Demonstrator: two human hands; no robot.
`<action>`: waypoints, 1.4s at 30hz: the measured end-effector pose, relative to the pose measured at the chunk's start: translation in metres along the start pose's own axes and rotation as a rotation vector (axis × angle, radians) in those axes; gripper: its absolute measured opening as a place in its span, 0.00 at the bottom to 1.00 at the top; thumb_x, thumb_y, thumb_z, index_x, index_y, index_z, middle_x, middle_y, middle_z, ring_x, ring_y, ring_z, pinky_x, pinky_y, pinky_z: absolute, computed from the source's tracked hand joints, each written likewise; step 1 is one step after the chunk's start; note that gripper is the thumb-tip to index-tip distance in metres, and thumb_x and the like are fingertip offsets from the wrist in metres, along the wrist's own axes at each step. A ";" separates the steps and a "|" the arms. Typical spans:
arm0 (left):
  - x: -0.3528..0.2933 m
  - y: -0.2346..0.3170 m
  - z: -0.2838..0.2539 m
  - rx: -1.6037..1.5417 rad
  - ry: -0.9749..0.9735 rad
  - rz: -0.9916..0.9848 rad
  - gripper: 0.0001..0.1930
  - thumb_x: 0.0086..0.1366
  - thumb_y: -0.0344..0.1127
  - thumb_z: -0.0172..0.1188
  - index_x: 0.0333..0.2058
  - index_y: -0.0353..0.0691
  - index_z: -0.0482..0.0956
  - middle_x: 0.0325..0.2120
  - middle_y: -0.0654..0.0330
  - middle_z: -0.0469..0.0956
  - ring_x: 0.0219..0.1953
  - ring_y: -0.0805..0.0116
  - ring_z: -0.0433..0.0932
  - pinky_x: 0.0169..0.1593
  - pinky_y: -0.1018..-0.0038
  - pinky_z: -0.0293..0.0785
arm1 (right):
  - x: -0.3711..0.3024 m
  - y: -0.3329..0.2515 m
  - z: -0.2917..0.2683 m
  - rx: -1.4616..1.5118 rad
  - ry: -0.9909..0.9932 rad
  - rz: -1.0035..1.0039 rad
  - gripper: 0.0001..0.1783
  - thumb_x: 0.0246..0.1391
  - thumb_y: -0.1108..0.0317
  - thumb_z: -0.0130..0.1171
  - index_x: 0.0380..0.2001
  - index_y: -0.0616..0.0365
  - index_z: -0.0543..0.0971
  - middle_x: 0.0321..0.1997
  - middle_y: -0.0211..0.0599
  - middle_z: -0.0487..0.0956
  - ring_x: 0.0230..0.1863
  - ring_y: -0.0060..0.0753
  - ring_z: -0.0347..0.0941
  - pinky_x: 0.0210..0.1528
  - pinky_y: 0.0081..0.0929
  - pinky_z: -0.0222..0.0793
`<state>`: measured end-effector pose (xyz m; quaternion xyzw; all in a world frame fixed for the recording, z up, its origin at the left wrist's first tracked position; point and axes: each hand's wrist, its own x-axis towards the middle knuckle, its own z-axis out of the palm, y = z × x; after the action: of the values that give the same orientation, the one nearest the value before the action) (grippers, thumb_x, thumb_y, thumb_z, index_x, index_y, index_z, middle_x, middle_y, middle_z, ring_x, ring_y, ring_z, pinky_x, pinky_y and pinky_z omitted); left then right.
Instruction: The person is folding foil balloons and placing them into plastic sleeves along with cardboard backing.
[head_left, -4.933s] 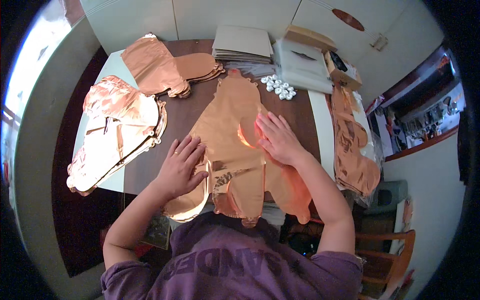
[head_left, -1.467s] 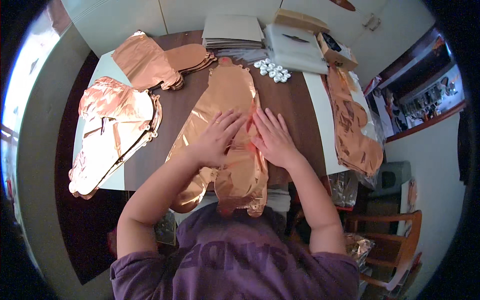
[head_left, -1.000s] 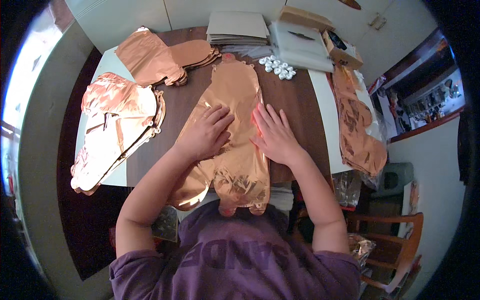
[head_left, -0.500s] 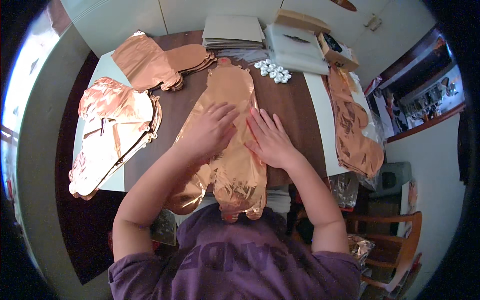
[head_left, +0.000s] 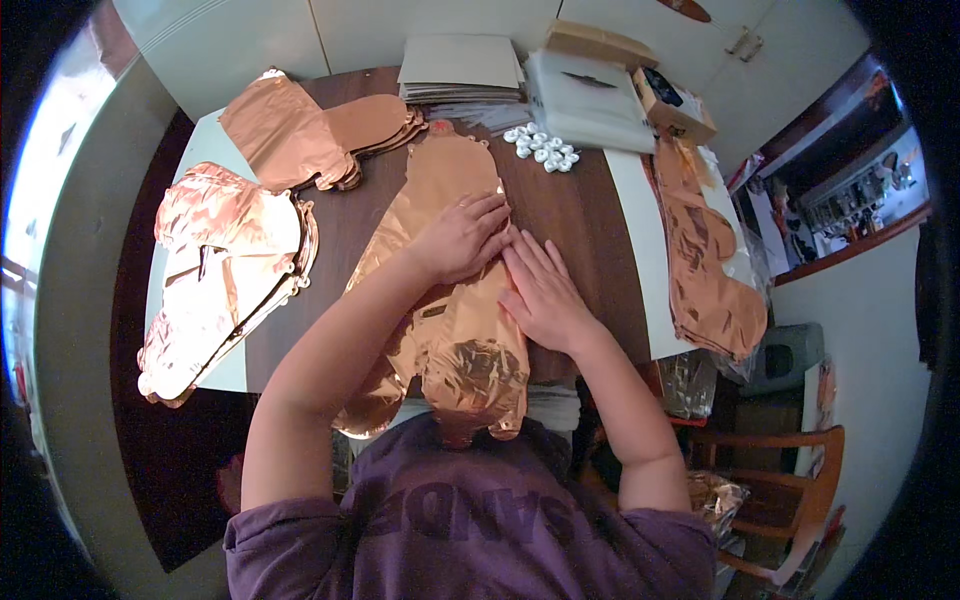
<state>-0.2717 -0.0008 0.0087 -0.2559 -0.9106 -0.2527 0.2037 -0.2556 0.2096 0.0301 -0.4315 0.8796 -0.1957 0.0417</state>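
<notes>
A flat, uninflated rose-gold foil balloon (head_left: 450,165) lies lengthwise on the dark wooden table (head_left: 600,260), its near end hanging over the front edge against my purple shirt. My left hand (head_left: 465,238) rests palm down across the middle of the foil, fingers together and pointing toward its right edge. Along that same edge lies my right hand (head_left: 548,293), fingers stretched out flat, partly on the foil and partly on the wood. The fingertips of both hands almost meet. Wrinkles and bright reflections cover the near part of the balloon.
More flat foil balloons are stacked at the left (head_left: 205,205), the far left (head_left: 270,130) and the right (head_left: 705,270). Small white ribbon rolls (head_left: 545,150) sit near cardboard sheets (head_left: 460,68) and clear plastic bags (head_left: 590,105). A wooden chair (head_left: 832,460) stands at lower right.
My left hand has moved right and slightly away from me, coming down flat on the foil by its right edge. My right hand has shifted slightly nearer and to the right.
</notes>
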 end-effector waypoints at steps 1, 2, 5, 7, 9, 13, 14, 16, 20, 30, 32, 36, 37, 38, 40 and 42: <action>-0.001 -0.002 0.001 -0.001 -0.001 -0.001 0.23 0.66 0.43 0.55 0.51 0.28 0.74 0.52 0.43 0.73 0.58 0.45 0.69 0.63 0.58 0.64 | -0.001 -0.001 0.000 0.001 -0.001 0.000 0.38 0.62 0.50 0.45 0.66 0.68 0.57 0.73 0.53 0.53 0.76 0.49 0.41 0.74 0.51 0.31; -0.002 -0.004 0.003 -0.004 0.007 0.000 0.23 0.66 0.43 0.55 0.51 0.27 0.74 0.52 0.43 0.73 0.58 0.45 0.69 0.63 0.58 0.64 | -0.001 -0.004 -0.001 -0.045 -0.019 0.000 0.39 0.62 0.50 0.46 0.66 0.68 0.56 0.73 0.53 0.53 0.76 0.49 0.41 0.74 0.52 0.31; -0.003 -0.005 0.004 -0.012 0.010 -0.005 0.23 0.66 0.42 0.55 0.51 0.26 0.74 0.52 0.42 0.73 0.58 0.45 0.69 0.63 0.59 0.64 | 0.000 -0.013 -0.004 -0.126 -0.075 0.010 0.39 0.62 0.50 0.46 0.67 0.68 0.55 0.74 0.53 0.52 0.76 0.50 0.41 0.74 0.53 0.30; -0.002 -0.003 0.000 -0.014 0.003 -0.009 0.23 0.66 0.42 0.55 0.50 0.26 0.74 0.52 0.42 0.73 0.58 0.45 0.69 0.63 0.59 0.64 | 0.000 -0.014 -0.005 -0.158 -0.110 0.021 0.40 0.62 0.49 0.46 0.67 0.68 0.55 0.74 0.53 0.51 0.76 0.50 0.40 0.74 0.53 0.30; -0.002 0.002 -0.005 -0.080 0.003 -0.010 0.23 0.66 0.42 0.56 0.51 0.27 0.74 0.52 0.42 0.73 0.58 0.44 0.69 0.63 0.60 0.64 | -0.001 -0.012 -0.004 -0.184 -0.119 -0.004 0.40 0.62 0.49 0.47 0.67 0.68 0.55 0.74 0.53 0.51 0.76 0.51 0.40 0.74 0.55 0.30; -0.002 0.010 -0.014 -0.173 -0.009 -0.138 0.23 0.65 0.42 0.57 0.52 0.29 0.74 0.54 0.42 0.72 0.58 0.44 0.69 0.64 0.57 0.62 | -0.004 -0.007 0.002 -0.177 -0.071 -0.014 0.40 0.62 0.48 0.47 0.67 0.67 0.56 0.74 0.53 0.50 0.76 0.51 0.40 0.74 0.55 0.31; -0.002 0.005 -0.018 -0.017 0.043 -0.078 0.23 0.64 0.42 0.57 0.52 0.30 0.74 0.55 0.43 0.71 0.58 0.44 0.68 0.64 0.56 0.61 | -0.005 -0.007 0.001 -0.163 -0.052 -0.026 0.40 0.62 0.48 0.47 0.67 0.67 0.56 0.74 0.53 0.50 0.76 0.51 0.40 0.74 0.55 0.31; -0.010 -0.010 -0.022 0.143 0.055 -0.081 0.24 0.63 0.42 0.57 0.53 0.31 0.73 0.56 0.45 0.70 0.61 0.44 0.65 0.65 0.52 0.58 | -0.004 -0.011 -0.002 -0.147 -0.033 -0.046 0.39 0.62 0.49 0.47 0.67 0.66 0.56 0.75 0.53 0.49 0.76 0.51 0.40 0.74 0.54 0.31; -0.029 -0.018 -0.020 0.133 -0.005 -0.073 0.24 0.64 0.38 0.58 0.55 0.30 0.70 0.57 0.42 0.69 0.61 0.40 0.64 0.66 0.52 0.58 | -0.001 -0.011 -0.009 -0.037 -0.073 -0.010 0.39 0.62 0.51 0.48 0.67 0.65 0.56 0.75 0.53 0.47 0.76 0.52 0.40 0.74 0.53 0.33; -0.028 -0.009 -0.024 0.089 -0.014 -0.123 0.25 0.61 0.38 0.60 0.54 0.29 0.71 0.57 0.42 0.69 0.62 0.40 0.64 0.67 0.55 0.58 | 0.001 -0.010 0.000 -0.100 -0.064 0.005 0.39 0.62 0.52 0.49 0.68 0.66 0.54 0.75 0.51 0.48 0.76 0.50 0.40 0.74 0.52 0.33; -0.029 -0.009 -0.025 0.078 -0.027 -0.143 0.25 0.61 0.38 0.59 0.54 0.29 0.71 0.57 0.42 0.69 0.62 0.40 0.63 0.67 0.55 0.57 | 0.001 -0.011 0.001 -0.109 -0.068 -0.006 0.39 0.62 0.52 0.49 0.68 0.65 0.54 0.75 0.50 0.48 0.76 0.49 0.40 0.74 0.52 0.33; -0.031 -0.001 -0.034 0.236 -0.080 -0.209 0.27 0.62 0.46 0.58 0.54 0.33 0.72 0.58 0.42 0.68 0.63 0.41 0.62 0.67 0.48 0.53 | 0.001 -0.012 0.001 -0.121 -0.069 -0.036 0.39 0.62 0.49 0.48 0.69 0.61 0.54 0.76 0.45 0.49 0.76 0.50 0.40 0.73 0.55 0.33; -0.031 0.004 -0.038 0.341 -0.111 -0.253 0.28 0.61 0.49 0.58 0.54 0.36 0.72 0.58 0.42 0.67 0.63 0.41 0.62 0.66 0.45 0.52 | 0.001 -0.011 0.001 -0.121 -0.068 -0.032 0.39 0.62 0.49 0.48 0.69 0.61 0.54 0.76 0.45 0.49 0.76 0.50 0.40 0.73 0.55 0.33; -0.031 0.009 -0.040 0.339 -0.113 -0.250 0.28 0.61 0.49 0.58 0.54 0.36 0.72 0.58 0.42 0.67 0.63 0.41 0.62 0.66 0.45 0.52 | 0.000 -0.012 0.001 -0.140 -0.065 -0.030 0.38 0.62 0.49 0.49 0.69 0.59 0.56 0.76 0.43 0.48 0.76 0.51 0.40 0.73 0.55 0.33; -0.032 0.019 -0.044 0.446 -0.091 -0.418 0.30 0.59 0.53 0.59 0.54 0.39 0.73 0.59 0.44 0.66 0.63 0.41 0.61 0.65 0.43 0.52 | 0.000 -0.013 0.001 -0.157 -0.061 -0.033 0.38 0.62 0.49 0.49 0.69 0.57 0.57 0.76 0.41 0.48 0.76 0.51 0.40 0.73 0.55 0.33; -0.035 0.019 -0.046 0.394 -0.074 -0.445 0.30 0.59 0.53 0.59 0.54 0.39 0.73 0.59 0.43 0.66 0.63 0.40 0.60 0.65 0.44 0.53 | 0.000 -0.015 0.002 -0.163 -0.063 -0.021 0.38 0.62 0.48 0.48 0.69 0.55 0.57 0.76 0.40 0.48 0.76 0.53 0.39 0.73 0.55 0.32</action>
<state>-0.2219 -0.0250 0.0340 -0.0145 -0.9826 -0.1000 0.1558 -0.2445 0.2009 0.0342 -0.4487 0.8863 -0.1102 0.0320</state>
